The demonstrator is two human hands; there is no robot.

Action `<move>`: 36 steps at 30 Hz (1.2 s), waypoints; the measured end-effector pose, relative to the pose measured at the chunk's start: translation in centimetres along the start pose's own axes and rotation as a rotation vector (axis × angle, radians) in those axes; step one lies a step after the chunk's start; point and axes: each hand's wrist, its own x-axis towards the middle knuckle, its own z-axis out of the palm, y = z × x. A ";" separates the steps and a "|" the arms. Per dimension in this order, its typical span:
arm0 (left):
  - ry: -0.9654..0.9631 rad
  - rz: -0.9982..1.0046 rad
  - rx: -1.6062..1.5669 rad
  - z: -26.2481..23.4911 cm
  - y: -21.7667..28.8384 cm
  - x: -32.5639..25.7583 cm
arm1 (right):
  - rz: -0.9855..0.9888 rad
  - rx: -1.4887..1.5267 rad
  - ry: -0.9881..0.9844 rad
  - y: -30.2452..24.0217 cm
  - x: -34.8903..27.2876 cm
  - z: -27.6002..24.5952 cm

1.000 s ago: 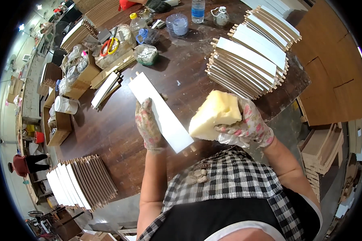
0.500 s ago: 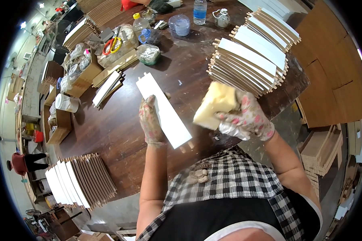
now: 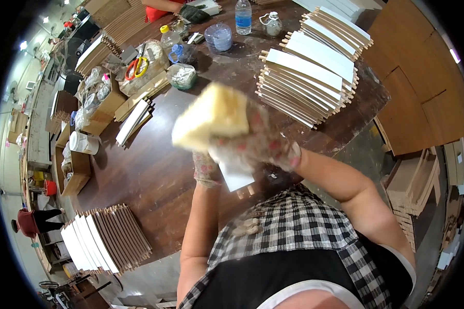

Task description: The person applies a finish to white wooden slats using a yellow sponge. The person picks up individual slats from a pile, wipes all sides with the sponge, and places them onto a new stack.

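A yellow sponge block (image 3: 211, 116), blurred by motion, is gripped in my right hand (image 3: 260, 139), which wears a flower-patterned glove. The sponge is over a white wooden slat (image 3: 237, 179) with pegs at its end and hides most of it; whether the two touch I cannot tell. Below the sponge, my left hand (image 3: 206, 170), gloved in the same pattern, is closed round the slat's left side. Its fingers are largely covered by the sponge.
Stacks of pegged white slats stand at the far right (image 3: 307, 77) and near left (image 3: 105, 239) of the brown table (image 3: 154, 190). Scissors (image 3: 136, 68), a water bottle (image 3: 243, 18) and a cardboard box (image 3: 105, 110) lie farther off. A co-worker's dark-gloved hand (image 3: 193, 14) shows at the back.
My right hand has swung left with the sponge, from beside the slat to over it. My left hand still holds the slat. The co-worker's arm shows more.
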 end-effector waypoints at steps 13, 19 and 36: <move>0.327 -0.178 -0.781 6.7 10.0 1.6 | 0.407 0.390 0.616 -5.9 -6.5 -7.3; 0.299 -0.274 -1.067 7.3 7.6 1.1 | 0.422 0.824 0.632 -2.8 -8.7 -8.1; 0.264 -0.291 -1.411 8.3 6.9 0.7 | 0.731 1.009 0.572 -3.0 -10.2 -7.2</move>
